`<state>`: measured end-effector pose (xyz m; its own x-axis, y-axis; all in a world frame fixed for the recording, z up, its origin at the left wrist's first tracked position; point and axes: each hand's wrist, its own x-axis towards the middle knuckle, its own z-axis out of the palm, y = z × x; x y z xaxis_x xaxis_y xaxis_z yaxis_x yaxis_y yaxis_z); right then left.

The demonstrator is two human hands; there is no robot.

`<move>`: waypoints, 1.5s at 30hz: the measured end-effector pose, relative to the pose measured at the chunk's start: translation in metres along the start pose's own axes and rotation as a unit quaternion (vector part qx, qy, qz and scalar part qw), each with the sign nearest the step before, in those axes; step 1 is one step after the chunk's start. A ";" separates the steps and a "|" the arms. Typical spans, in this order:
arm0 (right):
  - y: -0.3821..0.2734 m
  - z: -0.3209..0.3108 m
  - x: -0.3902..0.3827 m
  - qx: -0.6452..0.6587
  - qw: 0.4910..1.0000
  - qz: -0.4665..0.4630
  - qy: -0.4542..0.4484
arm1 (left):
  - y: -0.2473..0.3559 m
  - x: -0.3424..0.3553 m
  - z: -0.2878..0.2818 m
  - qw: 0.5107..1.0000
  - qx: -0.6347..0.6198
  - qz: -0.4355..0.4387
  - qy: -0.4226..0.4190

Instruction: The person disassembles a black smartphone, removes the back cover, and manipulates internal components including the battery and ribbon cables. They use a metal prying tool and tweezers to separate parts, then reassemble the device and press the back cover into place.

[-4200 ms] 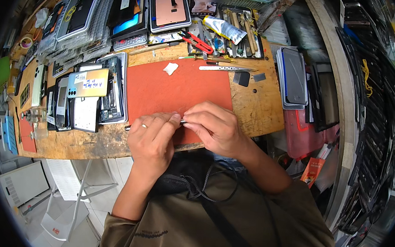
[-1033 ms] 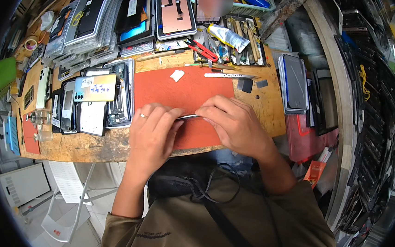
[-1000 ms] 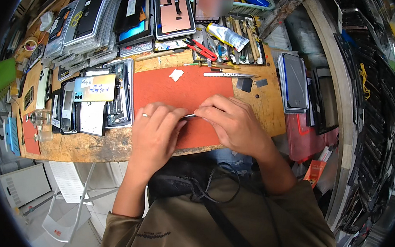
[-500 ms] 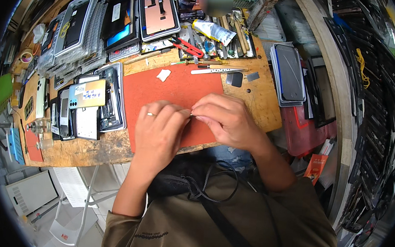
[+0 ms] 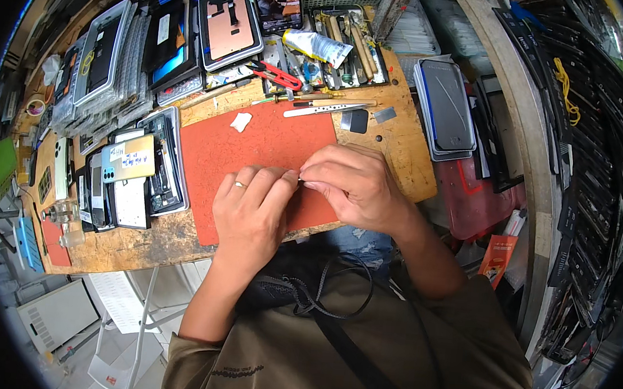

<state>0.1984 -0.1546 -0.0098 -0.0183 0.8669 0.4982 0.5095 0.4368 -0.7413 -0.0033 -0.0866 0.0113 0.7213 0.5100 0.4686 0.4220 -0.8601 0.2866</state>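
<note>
Over the near part of a red work mat [image 5: 213, 143], both hands meet fingertip to fingertip. My left hand [image 5: 252, 204], with a ring on one finger, is closed with its fingers curled down. My right hand [image 5: 352, 183] pinches thumb against forefinger right beside it. Between the fingertips sits something tiny and dark, too small to name and mostly covered by the fingers. A scrap of white cloth or paper [image 5: 240, 122] lies on the mat beyond my left hand. Metal tweezers [image 5: 318, 110] rest along the mat's far edge, near a small dark plate [image 5: 354, 120].
A red-handled cutter [image 5: 277, 75], a silver-yellow tube [image 5: 317, 47] and wooden-handled tools [image 5: 363, 49] crowd the back. Phones and parts [image 5: 130, 158] lie left, below stacked trays [image 5: 109, 69]. Right of the wooden table [image 5: 405, 162] stands a tray with a phone-like panel [image 5: 446, 106].
The whole view has shifted slightly, so the table and its things appear farther left. Both hands keep nearly the same pose, fingertips still together.
</note>
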 end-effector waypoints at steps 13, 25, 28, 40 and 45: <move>0.006 -0.004 -0.004 0.013 1.000 -0.012 0.005 | 0.002 0.007 0.005 1.000 -0.017 0.015 0.000; 0.005 -0.011 -0.012 0.002 0.999 0.026 0.025 | -0.002 -0.001 0.002 0.998 -0.054 -0.029 0.004; 0.004 -0.013 -0.013 -0.002 0.999 0.028 0.034 | -0.003 -0.001 0.002 0.997 -0.068 -0.044 0.015; 0.012 -0.015 -0.014 -0.019 0.998 0.005 0.052 | 0.012 0.011 0.016 0.999 -0.032 0.013 -0.018; 0.010 -0.015 -0.017 -0.051 0.998 -0.010 0.044 | 0.014 0.015 0.016 0.999 -0.043 0.029 -0.018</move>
<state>0.2167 -0.1688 -0.0188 0.0438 0.8323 0.5526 0.5951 0.4225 -0.6836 0.0218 -0.0916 0.0090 0.7632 0.4572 0.4565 0.3316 -0.8836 0.3307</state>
